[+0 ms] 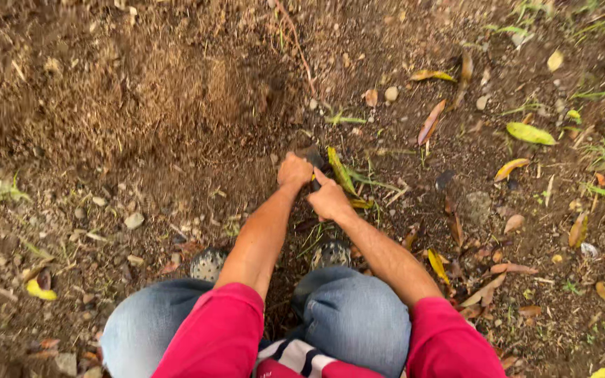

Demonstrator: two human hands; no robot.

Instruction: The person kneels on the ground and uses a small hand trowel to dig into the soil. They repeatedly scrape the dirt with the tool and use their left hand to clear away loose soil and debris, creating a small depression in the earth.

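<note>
Although the blur hides detail, I see both hands meeting low over the soil, just ahead of the knees. The left hand (294, 170) is closed into a fist around something dark, probably a short tool handle (314, 183), of which only a small stub shows between the two hands. The right hand (329, 199) is curled against it from the near side, forefinger stretched up along the grip; I cannot tell how firmly it clasps. A long yellow-green leaf (339, 170) lies just beside the hands, touching or nearly touching the right one.

Judgement on handling: the handle looks rigid and light enough for a short two-handed hold. Grit on the palms may make it slippery, so the best hold is on the shaft, hands stacked close, as here. The soil (176, 182) looks loose, crumbly and dry, with small stones (134, 220) and roots (295, 42) that will likely catch a blade. To the left rises a mound of dug earth (127, 91); dead leaves (431, 122) lie scattered to the right.
</note>
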